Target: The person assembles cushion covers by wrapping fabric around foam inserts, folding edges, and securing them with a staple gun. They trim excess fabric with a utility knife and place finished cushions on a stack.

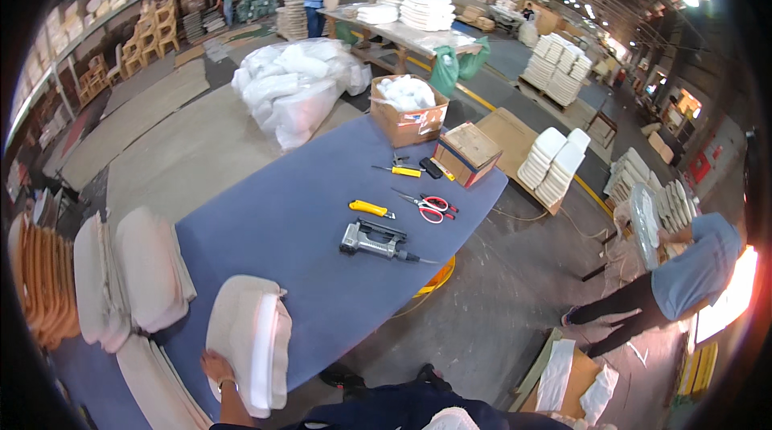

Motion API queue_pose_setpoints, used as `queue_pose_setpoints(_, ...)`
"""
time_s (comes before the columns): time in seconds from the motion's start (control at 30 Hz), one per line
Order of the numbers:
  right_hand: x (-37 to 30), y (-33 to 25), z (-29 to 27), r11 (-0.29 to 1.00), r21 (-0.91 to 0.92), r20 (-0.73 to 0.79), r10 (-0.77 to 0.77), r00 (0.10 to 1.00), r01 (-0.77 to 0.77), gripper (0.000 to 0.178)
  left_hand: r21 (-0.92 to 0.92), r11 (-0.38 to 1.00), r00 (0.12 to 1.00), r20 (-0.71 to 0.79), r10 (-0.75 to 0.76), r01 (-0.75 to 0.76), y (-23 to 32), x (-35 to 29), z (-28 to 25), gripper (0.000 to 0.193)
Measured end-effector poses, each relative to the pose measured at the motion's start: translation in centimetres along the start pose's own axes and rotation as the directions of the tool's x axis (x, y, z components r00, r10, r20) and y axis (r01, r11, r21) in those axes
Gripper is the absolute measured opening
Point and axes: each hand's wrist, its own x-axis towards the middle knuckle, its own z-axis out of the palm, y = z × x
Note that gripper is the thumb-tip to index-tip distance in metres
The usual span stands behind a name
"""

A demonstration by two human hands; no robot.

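A beige seat cushion (233,313) with a strip of white padding along its right side lies at the near left of the blue-grey table (273,229). My left hand (215,366), with a band at the wrist, holds this cushion by its left edge. My right hand does not show; a pale textured shape (450,419) at the lower edge cannot be made out. Further up the table lie a grey staple gun (372,240), a yellow utility knife (371,209), red-handled scissors (430,205) and a yellow-handled tool (400,171).
Stacked beige cushions (153,269) and brown curved panels (40,285) fill the left end. A carton of white stuffing (408,120) and a smaller box (468,152) stand at the far end. A big plastic-wrapped bundle (293,84) lies beyond. A person (683,269) bends at the right.
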Motion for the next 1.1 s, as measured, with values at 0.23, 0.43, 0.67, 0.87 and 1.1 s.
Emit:
queue_pose_setpoints(0.23, 10.2, 4.0, -1.7, 0.995, 0.038, 0.309, 0.080, 0.948, -0.096, 0.032, -0.283, 0.919, 0.957, -0.174, 0.233, -0.275, 18.4, -22.2, 3.5, 0.060)
queue_pose_setpoints(0.43, 29.3, 8.1, -13.6, 0.975, 0.222, 0.213, -0.040, 0.976, -0.008, 0.033, -0.641, 0.704, 0.634, 0.415, 0.652, -0.304, 37.8, -40.5, 6.3, 0.062)
queue_pose_setpoints(0.67, 22.2, -7.2, -7.9, 0.935, 0.332, 0.132, -0.179, 0.975, 0.127, 0.024, -0.557, 0.825, 0.808, 0.443, 0.389, -0.092, 37.4, -25.2, 16.4, 0.069)
queue_pose_setpoints(0.87, 24.2, -0.1, -8.2, 0.945, 0.311, 0.265, 0.013, 0.964, -0.098, 0.023, -0.569, 0.662, 0.693, 0.714, 0.102, 0.488, 49.1, -21.0, 22.0, 0.076)
queue_pose_setpoints(1.1, 18.2, -9.9, -2.0, 0.974, 0.165, 0.235, 0.115, 0.965, -0.156, 0.022, -0.554, 0.763, 0.781, 0.615, 0.106, 0.333, 54.1, -19.8, 24.4, 0.092)
